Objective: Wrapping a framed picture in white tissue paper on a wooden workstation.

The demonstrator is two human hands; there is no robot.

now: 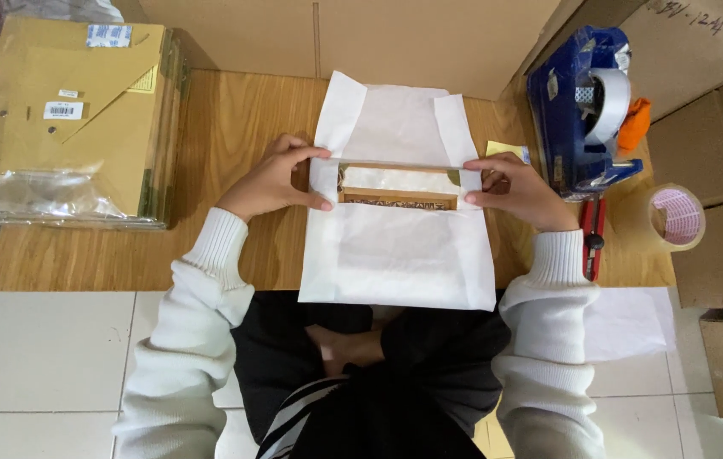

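Item: small wooden box [397,189], shallow and rectangular, lying mid-counter on a sheet of white paper [395,255]. Contents: pale wrapping inside; a patterned strip ran along its near edge. The paper's side flaps were folded up around the box ends.

Packages: stack of flat tan cardboard mailers [73,119] in clear plastic, far left on the wooden counter [225,153], bearing small white labels. Blue tape dispenser [587,102] far right; a roll of clear tape [676,217] stood beside it; a red-handled cutter [591,238] lay between them.

Hands: left hand [272,180] pinched the left paper flap against the box end, grip clenched on paper. Right hand [519,191] likewise pinched the right flap. Both wrists rested low, sleeves white.
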